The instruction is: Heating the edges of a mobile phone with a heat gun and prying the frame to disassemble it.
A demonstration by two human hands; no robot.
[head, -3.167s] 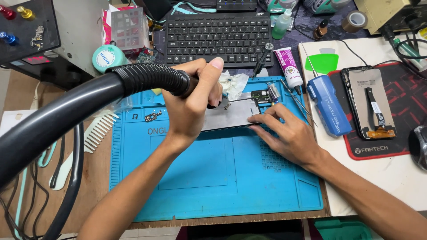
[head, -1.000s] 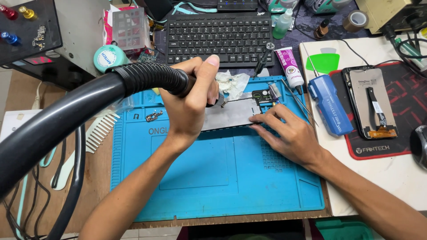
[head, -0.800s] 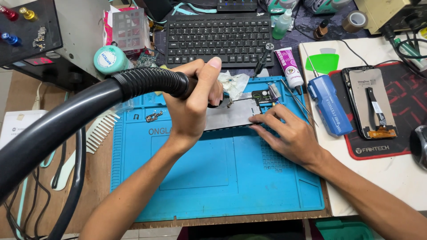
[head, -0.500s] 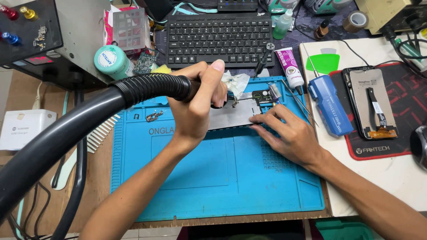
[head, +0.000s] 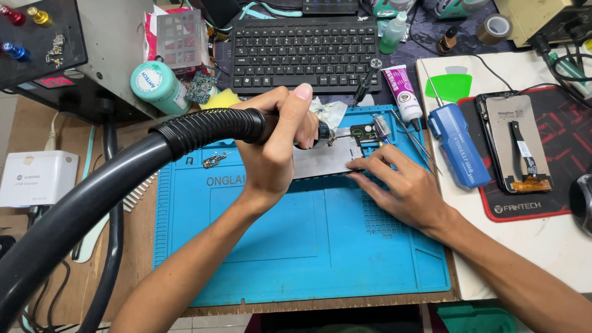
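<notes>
My left hand (head: pixel 279 148) grips a hot-air handle whose thick black ribbed hose (head: pixel 203 129) sweeps off to the lower left. Its metal nozzle (head: pixel 327 133) points right at a small dark circuit board (head: pixel 364 132) on a grey metal plate (head: pixel 324 161). My right hand (head: pixel 401 185) lies flat on the blue work mat (head: pixel 296 246), fingertips pressing the plate's right edge just below the board.
A black keyboard (head: pixel 305 52) sits behind the mat. To the right lie a blue electric screwdriver (head: pixel 456 145), a white-and-purple glue tube (head: pixel 404 92), tweezers (head: pixel 413 139) and an opened phone (head: pixel 515 145) on a red-and-black mat. A teal jar (head: pixel 157 86) and white box (head: pixel 37 179) stand left.
The view has shifted slightly, bringing the white box into sight at left. My left hand and the nozzle have edged to the right toward the board; my right hand stays put.
</notes>
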